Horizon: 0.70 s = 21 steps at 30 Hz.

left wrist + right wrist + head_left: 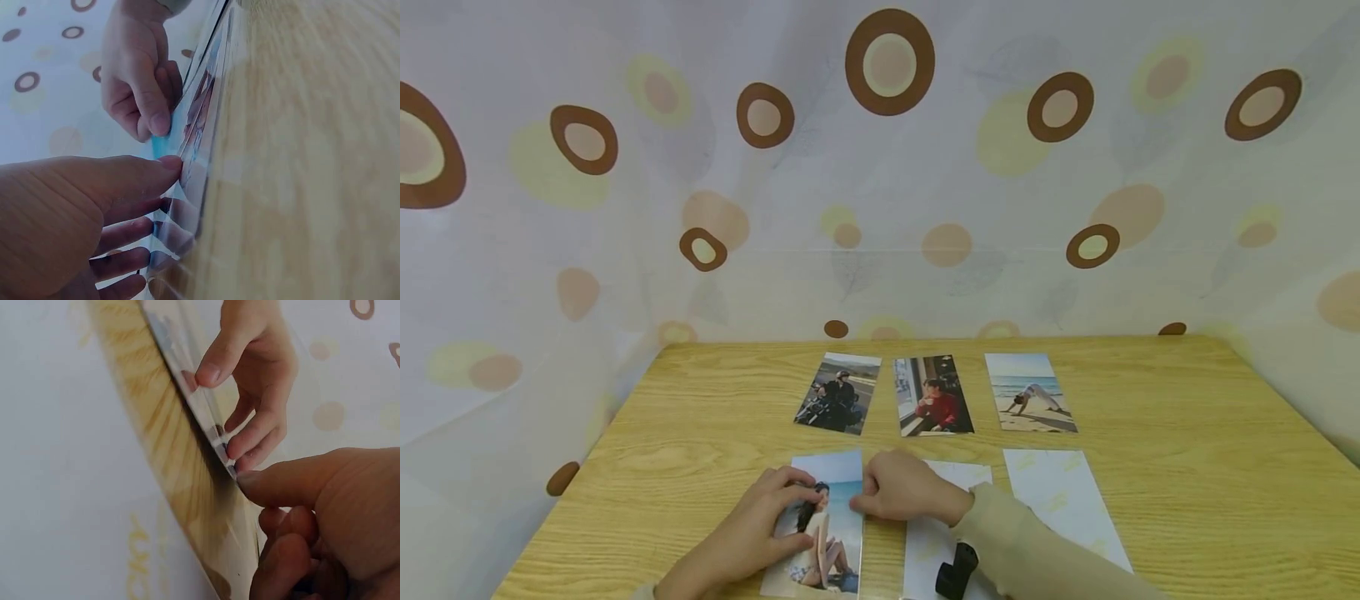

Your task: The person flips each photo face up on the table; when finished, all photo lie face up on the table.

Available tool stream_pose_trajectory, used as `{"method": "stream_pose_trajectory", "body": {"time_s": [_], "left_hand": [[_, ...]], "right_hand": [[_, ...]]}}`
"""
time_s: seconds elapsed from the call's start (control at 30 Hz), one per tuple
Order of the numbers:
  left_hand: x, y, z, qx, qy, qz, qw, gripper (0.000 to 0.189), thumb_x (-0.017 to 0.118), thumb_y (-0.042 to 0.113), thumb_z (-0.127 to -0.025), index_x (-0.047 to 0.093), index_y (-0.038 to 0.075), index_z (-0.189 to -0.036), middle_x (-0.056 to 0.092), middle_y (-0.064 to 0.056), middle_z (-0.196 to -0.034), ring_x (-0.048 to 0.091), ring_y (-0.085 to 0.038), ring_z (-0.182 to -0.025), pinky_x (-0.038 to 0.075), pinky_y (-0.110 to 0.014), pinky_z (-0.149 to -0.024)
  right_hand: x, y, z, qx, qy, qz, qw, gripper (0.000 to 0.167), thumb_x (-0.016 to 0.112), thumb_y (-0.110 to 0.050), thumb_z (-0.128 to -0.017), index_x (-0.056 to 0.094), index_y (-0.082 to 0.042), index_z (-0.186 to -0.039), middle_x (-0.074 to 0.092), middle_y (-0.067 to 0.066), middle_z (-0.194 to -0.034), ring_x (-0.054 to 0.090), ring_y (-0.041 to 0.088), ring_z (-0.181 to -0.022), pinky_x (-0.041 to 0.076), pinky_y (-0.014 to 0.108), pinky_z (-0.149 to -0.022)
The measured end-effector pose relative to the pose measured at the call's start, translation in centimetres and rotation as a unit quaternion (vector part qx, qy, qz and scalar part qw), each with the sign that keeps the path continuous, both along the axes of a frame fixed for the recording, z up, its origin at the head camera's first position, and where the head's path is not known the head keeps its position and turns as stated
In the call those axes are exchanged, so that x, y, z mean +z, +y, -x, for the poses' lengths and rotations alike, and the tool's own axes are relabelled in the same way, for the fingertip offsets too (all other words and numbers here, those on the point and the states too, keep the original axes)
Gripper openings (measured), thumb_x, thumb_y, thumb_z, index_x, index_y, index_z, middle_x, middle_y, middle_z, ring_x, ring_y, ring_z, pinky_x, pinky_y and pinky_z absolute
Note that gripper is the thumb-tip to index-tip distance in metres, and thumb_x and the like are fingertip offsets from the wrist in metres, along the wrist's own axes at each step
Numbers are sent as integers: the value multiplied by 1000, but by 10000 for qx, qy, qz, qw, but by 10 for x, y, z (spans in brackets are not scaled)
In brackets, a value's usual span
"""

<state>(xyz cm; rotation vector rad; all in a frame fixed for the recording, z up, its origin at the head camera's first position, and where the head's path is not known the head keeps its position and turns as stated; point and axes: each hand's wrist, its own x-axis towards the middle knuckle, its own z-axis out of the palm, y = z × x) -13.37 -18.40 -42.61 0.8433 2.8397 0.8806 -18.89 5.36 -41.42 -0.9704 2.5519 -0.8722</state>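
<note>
A glossy photo print [838, 533] of a person seated by blue sea lies on the wooden table, near the front edge. My left hand [767, 521] rests on its left part, fingers spread and lightly bent, fingertips and thumb touching the surface. In the left wrist view, the left fingers [122, 262] are mirrored in the shiny print. At the print's upper right edge, my right hand [904, 486] pinches the border between thumb and curled fingers. The right thumb [275, 482] lies along that edge in the right wrist view.
Behind the hands lie three photo prints: a motorcycle rider [838, 396], a person in red [934, 398] and a beach pose [1032, 393]. Two white-backed sheets, one under my right forearm [958, 475] and one beside it [1060, 492], lie right. A patterned cloth [887, 192] hangs behind.
</note>
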Motion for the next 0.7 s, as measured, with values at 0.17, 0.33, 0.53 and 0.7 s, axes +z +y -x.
{"method": "stream_pose_trajectory", "body": {"time_s": [0.17,0.33,0.53,0.7], "left_hand": [[1,1,3,-49,-198,62,9998,33,74,37,-84,67,20,-110,53,6,-123,47,-17,-112,43,-44,-95],[0,3,2,-123,-61,53,9999,31,73,36,-85,66,22,-111,53,5,-124,48,-18,-113,43,-46,-95],[-4,6,-3,-87,216,-454,9987,16,69,30,-89,63,29,-104,53,5,-123,45,-17,-111,38,-46,-87],[1,9,-8,-42,158,-680,9975,12,65,29,-92,62,28,-103,52,4,-123,44,-16,-109,35,-43,-83]], "right_hand": [[4,3,0,-113,352,-59,9993,37,72,-22,-83,49,-16,-55,40,-11,-49,37,3,-44,30,18,-46],[11,13,1,-81,257,76,9996,36,70,-23,-87,50,-16,-58,42,-11,-52,38,2,-46,31,18,-48],[24,45,9,189,236,149,9994,29,65,-22,-91,52,-14,-66,45,-11,-58,37,1,-49,34,18,-53],[36,81,7,183,154,-41,9997,17,64,-24,-92,58,-12,-81,50,-8,-66,39,1,-53,36,20,-53]]}}
